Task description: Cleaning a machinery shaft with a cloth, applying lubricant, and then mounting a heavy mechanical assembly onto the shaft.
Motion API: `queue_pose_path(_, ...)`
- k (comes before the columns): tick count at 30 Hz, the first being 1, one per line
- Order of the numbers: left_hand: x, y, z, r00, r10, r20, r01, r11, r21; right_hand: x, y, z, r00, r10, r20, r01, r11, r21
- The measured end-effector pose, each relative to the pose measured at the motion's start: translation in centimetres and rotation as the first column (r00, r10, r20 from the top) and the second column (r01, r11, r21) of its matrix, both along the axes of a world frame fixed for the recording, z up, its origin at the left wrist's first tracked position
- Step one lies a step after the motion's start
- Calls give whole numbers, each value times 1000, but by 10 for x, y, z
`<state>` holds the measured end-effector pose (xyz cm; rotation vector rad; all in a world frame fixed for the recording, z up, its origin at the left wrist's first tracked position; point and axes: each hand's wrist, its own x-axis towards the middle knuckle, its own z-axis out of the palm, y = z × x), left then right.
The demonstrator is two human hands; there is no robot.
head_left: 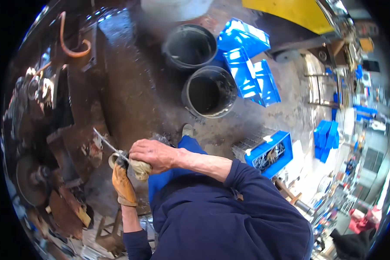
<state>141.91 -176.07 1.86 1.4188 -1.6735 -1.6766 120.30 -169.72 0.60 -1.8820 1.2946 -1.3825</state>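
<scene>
My left hand (124, 184) wears an orange-yellow work glove with a dark fingertip area, and its fingers are closed around the lower end of a thin grey metal rod (103, 139). The rod sticks out up and to the left. My right hand (154, 154) is bare and curls over a crumpled beige wad (140, 169) that looks like cloth or a glove. Both hands meet in front of my left side. A pale ring-shaped edge (112, 160) shows beside the gloved fingers; what it belongs to is hidden.
Two black buckets (210, 92) stand ahead on the stained floor, beside tumbled blue plastic bins (247, 71). A blue crate (286, 159) of metal parts sits at right. On my left is machinery with a round disc (29, 180). A curved orange hook-shaped pipe (76, 53) is farther off.
</scene>
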Motion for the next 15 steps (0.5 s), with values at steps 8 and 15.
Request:
queue_pose_path(8, -157, 44, 0, 949, -305, -83, 302, 952, -46, -104, 103, -9, 983, -152, -98, 160, 985, 69)
queue_pose_path(15, -267, 74, -13, 932, -223, -286, 311, 897, 313, -157, 214, 10, 887, -434, -159, 461, 856, 235)
